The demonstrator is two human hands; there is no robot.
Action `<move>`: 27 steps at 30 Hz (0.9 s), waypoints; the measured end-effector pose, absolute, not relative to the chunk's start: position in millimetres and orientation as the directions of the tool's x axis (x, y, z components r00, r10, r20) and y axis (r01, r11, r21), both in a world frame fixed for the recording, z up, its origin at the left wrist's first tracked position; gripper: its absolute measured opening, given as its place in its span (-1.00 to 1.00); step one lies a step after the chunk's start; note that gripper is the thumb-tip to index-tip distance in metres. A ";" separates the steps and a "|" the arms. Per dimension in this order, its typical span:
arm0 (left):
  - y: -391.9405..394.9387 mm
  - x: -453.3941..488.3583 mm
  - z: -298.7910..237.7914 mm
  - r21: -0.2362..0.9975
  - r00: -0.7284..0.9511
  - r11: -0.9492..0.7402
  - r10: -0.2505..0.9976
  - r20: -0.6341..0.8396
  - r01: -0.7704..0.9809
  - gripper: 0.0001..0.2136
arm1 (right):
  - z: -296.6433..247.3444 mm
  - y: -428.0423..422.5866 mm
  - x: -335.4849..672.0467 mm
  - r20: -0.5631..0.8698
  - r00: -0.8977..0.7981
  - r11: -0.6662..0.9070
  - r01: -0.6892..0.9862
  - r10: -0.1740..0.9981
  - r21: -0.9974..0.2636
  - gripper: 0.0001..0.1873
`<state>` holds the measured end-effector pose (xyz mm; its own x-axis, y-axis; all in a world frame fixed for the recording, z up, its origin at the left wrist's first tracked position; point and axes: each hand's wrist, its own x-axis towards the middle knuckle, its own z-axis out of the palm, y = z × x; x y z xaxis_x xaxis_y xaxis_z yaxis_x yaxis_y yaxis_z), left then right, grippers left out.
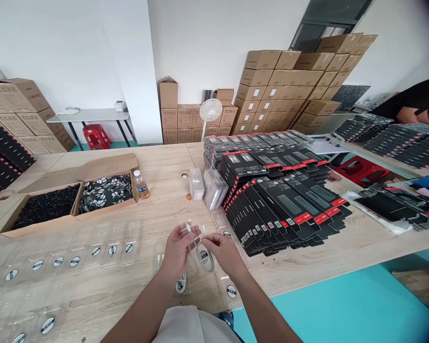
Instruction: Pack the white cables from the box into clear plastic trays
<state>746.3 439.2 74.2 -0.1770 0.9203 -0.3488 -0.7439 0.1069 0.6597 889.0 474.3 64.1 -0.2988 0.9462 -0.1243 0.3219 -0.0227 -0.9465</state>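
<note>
White cable (203,255) between left hand (177,250) and right hand (223,252), box (10,227) holding black bundles (46,206).

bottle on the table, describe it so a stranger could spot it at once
On the long wooden table, find the open cardboard box at the left. The small bottle stands upright just off its right corner, the only thing with a white cap.

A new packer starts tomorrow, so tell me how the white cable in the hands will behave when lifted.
The white cable is probably floppy: its coil sags between the left hand and the right hand. It seems light, since a pinch alone carries it. The coil may spring loose if released, as no tie shows.
</note>
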 end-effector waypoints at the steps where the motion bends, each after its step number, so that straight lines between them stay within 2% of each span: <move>1: 439.4 747.1 75.5 0.664 -0.184 0.104 0.918 -0.350 -0.740 -0.66 | 64.7 472.6 889.2 -0.092 -0.281 0.025 0.388 0.955 -0.921 -0.73; 4: 440.0 749.7 75.7 0.667 -0.205 0.082 0.918 -0.341 -0.741 -0.69 | 66.4 465.3 888.5 0.025 -0.246 0.172 0.598 0.969 -0.782 -0.75; 8: 439.6 755.0 68.0 0.686 -0.212 0.078 0.920 -0.328 -0.724 -0.69 | 70.1 456.9 883.1 0.188 -0.326 0.376 0.778 0.927 -0.504 -0.70; 11: 438.3 759.5 61.4 0.718 -0.208 0.086 0.927 -0.311 -0.691 -0.73 | 75.5 455.0 877.0 0.203 -0.390 0.437 0.843 0.898 -0.314 -0.71; 13: 437.3 761.8 59.0 0.727 -0.210 0.077 0.932 -0.296 -0.683 -0.76 | 80.3 455.4 873.4 0.158 -0.417 0.445 0.863 0.895 -0.240 -0.73; 19: 435.4 767.4 58.2 0.682 -0.228 0.064 0.916 -0.329 -0.729 -0.81 | 96.1 454.8 863.9 0.021 -0.397 0.393 0.898 0.917 -0.196 -0.74; 27: 444.7 773.7 58.7 0.608 -0.286 0.025 0.866 -0.410 -0.794 -0.78 | 102.9 451.7 849.7 0.002 -0.351 0.344 0.917 0.936 -0.203 -0.75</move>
